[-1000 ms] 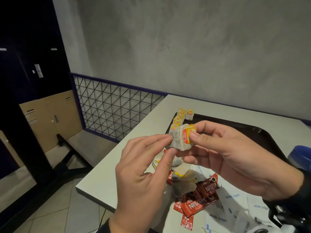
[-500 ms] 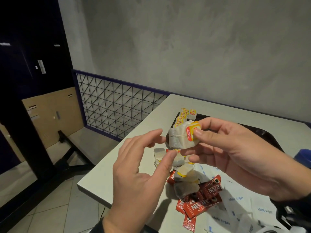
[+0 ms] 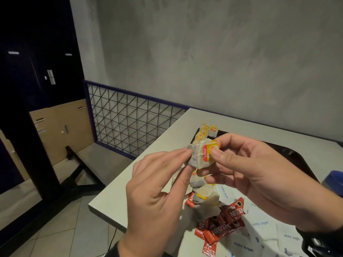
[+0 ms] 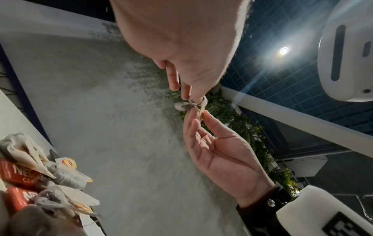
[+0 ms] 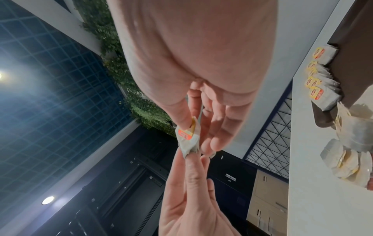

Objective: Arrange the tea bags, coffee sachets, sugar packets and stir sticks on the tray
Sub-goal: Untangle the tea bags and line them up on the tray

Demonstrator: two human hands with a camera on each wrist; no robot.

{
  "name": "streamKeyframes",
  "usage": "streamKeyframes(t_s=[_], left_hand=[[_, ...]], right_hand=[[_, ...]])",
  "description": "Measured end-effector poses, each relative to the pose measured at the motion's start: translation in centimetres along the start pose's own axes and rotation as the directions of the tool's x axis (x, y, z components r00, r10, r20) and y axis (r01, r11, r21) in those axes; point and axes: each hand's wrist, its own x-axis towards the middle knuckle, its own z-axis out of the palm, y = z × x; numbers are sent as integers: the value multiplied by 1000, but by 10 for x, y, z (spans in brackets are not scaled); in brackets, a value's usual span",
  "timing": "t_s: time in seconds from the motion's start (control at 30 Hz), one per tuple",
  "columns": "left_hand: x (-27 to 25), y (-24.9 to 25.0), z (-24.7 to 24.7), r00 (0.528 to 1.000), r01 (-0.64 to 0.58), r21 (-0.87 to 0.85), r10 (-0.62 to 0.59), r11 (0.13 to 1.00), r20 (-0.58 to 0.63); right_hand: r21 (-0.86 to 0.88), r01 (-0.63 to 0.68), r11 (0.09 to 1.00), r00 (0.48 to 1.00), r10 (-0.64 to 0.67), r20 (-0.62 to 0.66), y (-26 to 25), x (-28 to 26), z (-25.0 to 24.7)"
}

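A: What is furthest left?
B: The left hand (image 3: 154,199), raised over the near corner of the grey table (image 3: 109,203). Its index fingertip and thumb close narrowly on the left edge of a tea bag (image 3: 199,154); the other fingers lie relaxed and spread.

A: How does the tea bag sit?
B: It is held in the air between both hands, above the loose pile. Its flat face looks toward the camera, its long axis runs roughly left to right, and the yellow-and-red tag (image 3: 210,152) is at its right end. String is wound round the middle.

A: And the right hand (image 3: 263,184)?
B: Its thumb presses the tag against the bag, fingers curled behind: a tight pinch.

A: Below them?
B: Loose tea bags (image 3: 206,201), red Nescafe sachets (image 3: 222,227) and white sugar packets (image 3: 263,232) lie heaped on the table. Beyond, a row of tea bags (image 3: 203,132) stands along the left rim of the dark tray (image 3: 297,156).
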Motion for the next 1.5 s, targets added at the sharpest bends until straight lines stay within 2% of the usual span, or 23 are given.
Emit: streamKeyframes(t_s=[0.2,0.3,0.33,0.4,0.47,0.57,0.7,0.9,1.07,1.23,1.5], left_hand=[[4,6,-2,992,-93,97,100,991,-72],[3,7,-2,994,-85,78,90,993,-66],[3,8,-2,997,-46,49,49,998,-64],[0,9,-2,992,116,-43,-117,992,-43],[-3,8,-2,959,282,-197,-279,939,43],[-1,5,-5,902,430,-371,-402,823,156],[8,3,-6,832,554,-423,-498,717,244],[10,9,-5,783,616,-465,-558,636,274],[12,10,-7,794,602,-471,-546,644,268],[15,12,-6,799,585,-527,-551,617,241],[12,8,-3,760,609,-573,-609,548,227]], right_hand=[[57,-5,998,1000,7,-28,3,-2,2],[83,11,996,999,-8,-34,3,-2,3],[82,21,996,999,-18,-37,2,-2,2],[52,39,998,998,-37,-43,1,-1,1],[-2,55,998,997,-55,-50,0,0,-1],[-121,93,988,994,-100,-51,-1,2,-3],[-241,121,963,991,-132,-32,2,4,-2],[-163,145,976,986,-156,-59,5,4,0],[-151,121,981,985,-138,-108,12,2,3],[-79,128,989,981,-138,-136,13,1,4],[-42,142,989,981,-146,-126,10,-3,5]])
